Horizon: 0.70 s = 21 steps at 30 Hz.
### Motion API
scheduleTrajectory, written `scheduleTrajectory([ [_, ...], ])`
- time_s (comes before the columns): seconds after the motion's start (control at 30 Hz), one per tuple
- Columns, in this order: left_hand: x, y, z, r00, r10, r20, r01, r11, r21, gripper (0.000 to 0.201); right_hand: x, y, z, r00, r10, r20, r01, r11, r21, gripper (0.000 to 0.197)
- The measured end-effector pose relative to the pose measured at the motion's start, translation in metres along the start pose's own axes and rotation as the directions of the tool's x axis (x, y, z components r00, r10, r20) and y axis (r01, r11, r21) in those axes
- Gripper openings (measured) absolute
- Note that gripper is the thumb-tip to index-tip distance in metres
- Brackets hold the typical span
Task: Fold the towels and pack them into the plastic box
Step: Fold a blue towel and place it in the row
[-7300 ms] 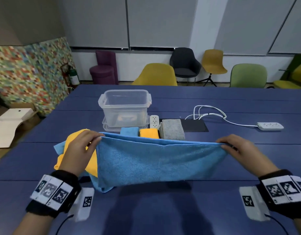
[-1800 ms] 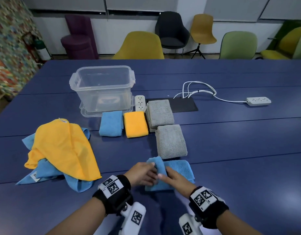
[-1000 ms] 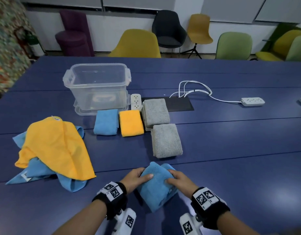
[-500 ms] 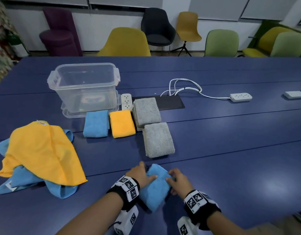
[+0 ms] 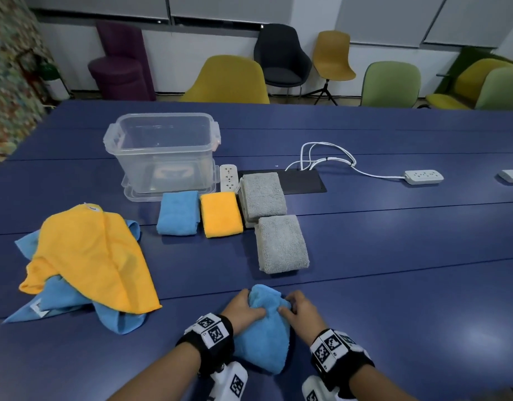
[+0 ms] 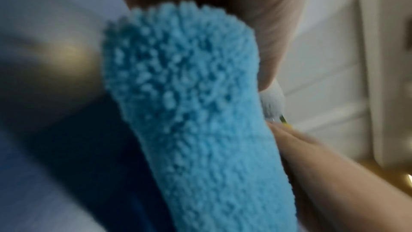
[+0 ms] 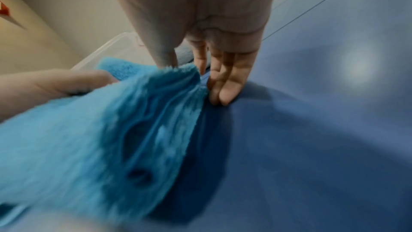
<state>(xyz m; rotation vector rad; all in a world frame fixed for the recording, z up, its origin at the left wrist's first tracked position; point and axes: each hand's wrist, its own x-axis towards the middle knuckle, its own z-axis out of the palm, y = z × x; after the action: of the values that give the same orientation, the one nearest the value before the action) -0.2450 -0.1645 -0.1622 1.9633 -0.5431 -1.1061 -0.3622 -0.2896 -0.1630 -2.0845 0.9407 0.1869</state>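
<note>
**Both my hands on the folded blue towel at the near edge of the table**

I hold a folded blue towel [image 5: 261, 328] between my two hands, close to my body on the blue table [image 5: 394, 256]. My left hand [image 5: 243, 309] grips its left side, thumb laid over the top fold and fingers curled around the far end. My right hand [image 5: 301, 311] pinches the right side: in the right wrist view the thumb presses down on the towel's layered edge while the fingers [image 7: 225, 84] reach down beside it to the table. The towel's far end is bunched up between my hands; its near end lies lower, toward my wrists. The left wrist view shows only the towel's rounded fold, very close and blurred.

Beyond my hands, a folded grey towel [image 5: 281, 244] lies flat, and a second grey towel [image 5: 262, 199] lies just behind it. Left of that sit a folded orange towel [image 5: 220, 214] and a small folded blue one [image 5: 178, 212], side by side. Just behind them stands the clear plastic box [image 5: 162, 149], open on top, resting on what looks like its lid. To my left lies a loose heap of unfolded cloths, an orange cloth [image 5: 90, 256] draped over a blue cloth [image 5: 61, 299]. A white power strip [image 5: 229, 178] lies beside the box.
</note>
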Motion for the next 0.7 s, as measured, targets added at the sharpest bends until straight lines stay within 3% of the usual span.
scheduleTrajectory([
  [0.1, -0.013, -0.006, -0.024, 0.993, -0.032, -0.115, 0.001, 0.967, -0.253, 0.030, -0.002, -0.024, 0.010, 0.998, -0.033, 0.059, 0.021, 0.982, 0.187, 0.032],
  [0.2, -0.024, -0.008, -0.057, 0.967, -0.065, -0.248, -0.043, 0.913, -0.407, 0.027, 0.002, -0.056, 0.023, 0.969, -0.069, 0.238, -0.075, 0.834, 0.546, 0.063],
  [0.27, -0.029, -0.008, -0.082, 0.947, -0.067, -0.313, -0.075, 0.904, -0.422, 0.021, 0.010, -0.081, 0.032, 0.937, -0.089, 0.338, -0.195, 0.669, 0.717, 0.052],
  [0.33, -0.028, -0.006, -0.106, 0.925, -0.057, -0.376, -0.097, 0.920, -0.379, 0.026, 0.020, -0.109, 0.036, 0.944, -0.114, 0.309, -0.184, 0.597, 0.781, 0.039],
  [0.43, -0.018, 0.002, -0.142, 0.888, -0.037, -0.459, -0.120, 0.944, -0.308, 0.046, 0.041, -0.151, 0.036, 0.978, -0.190, 0.090, 0.074, 0.710, 0.700, 0.031],
  [0.53, -0.005, 0.015, -0.175, 0.882, -0.013, -0.471, -0.203, 0.892, -0.403, 0.070, 0.072, -0.189, 0.036, 0.966, -0.252, -0.062, 0.240, 0.776, 0.584, 0.020],
  [0.6, 0.004, 0.024, -0.196, 0.873, 0.093, -0.479, -0.276, 0.903, -0.330, 0.072, 0.095, -0.211, 0.039, 0.955, -0.277, -0.108, 0.292, 0.803, 0.520, 0.019],
  [0.7, 0.028, 0.029, -0.225, 0.848, 0.261, -0.462, -0.331, 0.941, -0.074, 0.059, 0.128, -0.238, 0.043, 0.942, -0.311, -0.124, 0.330, 0.803, 0.496, 0.027],
])
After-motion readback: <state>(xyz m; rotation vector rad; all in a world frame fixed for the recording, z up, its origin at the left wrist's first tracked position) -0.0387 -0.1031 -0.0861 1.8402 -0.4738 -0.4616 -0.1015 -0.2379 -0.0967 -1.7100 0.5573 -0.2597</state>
